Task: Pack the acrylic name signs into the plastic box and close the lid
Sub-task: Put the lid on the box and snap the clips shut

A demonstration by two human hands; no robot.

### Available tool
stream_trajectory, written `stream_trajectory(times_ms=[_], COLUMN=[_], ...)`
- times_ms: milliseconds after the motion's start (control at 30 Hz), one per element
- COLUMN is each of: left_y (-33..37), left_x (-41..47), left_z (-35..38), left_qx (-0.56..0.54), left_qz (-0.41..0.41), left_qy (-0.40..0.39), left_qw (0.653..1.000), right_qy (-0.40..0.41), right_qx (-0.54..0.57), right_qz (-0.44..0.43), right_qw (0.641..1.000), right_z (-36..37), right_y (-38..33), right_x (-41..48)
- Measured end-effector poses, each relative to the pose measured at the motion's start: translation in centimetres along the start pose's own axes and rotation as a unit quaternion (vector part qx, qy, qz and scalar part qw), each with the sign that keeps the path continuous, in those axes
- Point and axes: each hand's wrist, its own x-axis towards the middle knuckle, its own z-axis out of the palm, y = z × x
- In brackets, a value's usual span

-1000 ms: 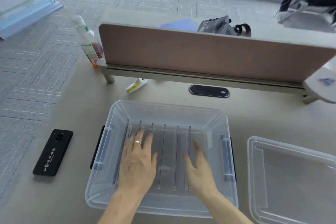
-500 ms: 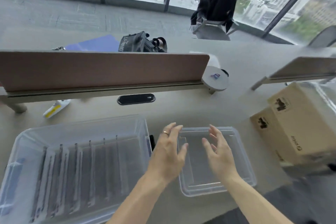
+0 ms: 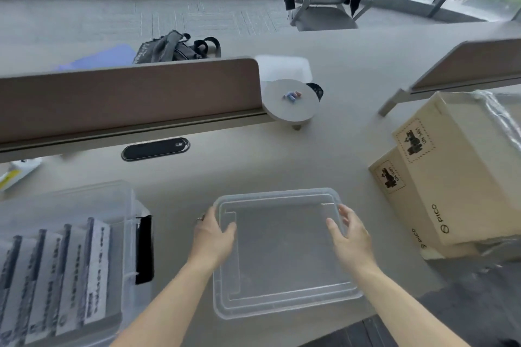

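The clear plastic lid [image 3: 282, 262] lies flat on the desk, straight in front of me. My left hand [image 3: 212, 236] clasps its left rim, thumb on top. My right hand [image 3: 351, 236] clasps the right rim in the same way. The clear plastic box [image 3: 128, 205] stands at the lower left with a black latch on its near side. Several acrylic name signs [image 3: 93, 262] stand on edge in a row inside it.
Two cardboard boxes [image 3: 451, 177] sit stacked close to the right of the lid. A brown desk divider [image 3: 127, 98] runs across the back, with a black cable port [image 3: 155, 148] before it and a round shelf [image 3: 291, 101] at its end. The desk's front edge cuts across the lower right.
My view swung right from the box to the lid. Both hands left the signs in the box, crossed over to the lid and closed on its left and right rims.
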Motion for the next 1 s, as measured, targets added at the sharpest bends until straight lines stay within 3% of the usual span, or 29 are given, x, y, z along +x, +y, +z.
stream_trajectory(times_ms=[133, 300, 633, 833, 1000], left_y=[-2.2, -5.0, -4.3, 0.5, 4.5], left_x=[1.4, 2.2, 3.0, 1.5, -1.4], left_z=[3.6, 7.0, 7.0, 1.1, -6.0], left_qx=[0.000, 0.009, -0.012, -0.131, -0.159], left_qz=[-0.130, -0.184, -0.158, -0.109, -0.031], left_qy=[0.013, 0.042, 0.139, 0.182, 0.266], left_qw=[0.991, 0.982, 0.978, 0.969, 0.950], right_qy=[-0.028, -0.075, -0.037, -0.028, -0.013], right_qx=[-0.021, -0.080, -0.032, 0.010, 0.080], right_qz=[0.078, 0.153, 0.165, 0.099, 0.009], right_qw=[0.996, 0.982, 0.985, 0.995, 0.997], right_z=[-0.9, -0.4, -0.6, -3.9, -6.2], right_y=[4.9, 9.4, 10.4, 4.0, -3.7], right_x=[3.4, 6.9, 9.1, 8.5, 7.1])
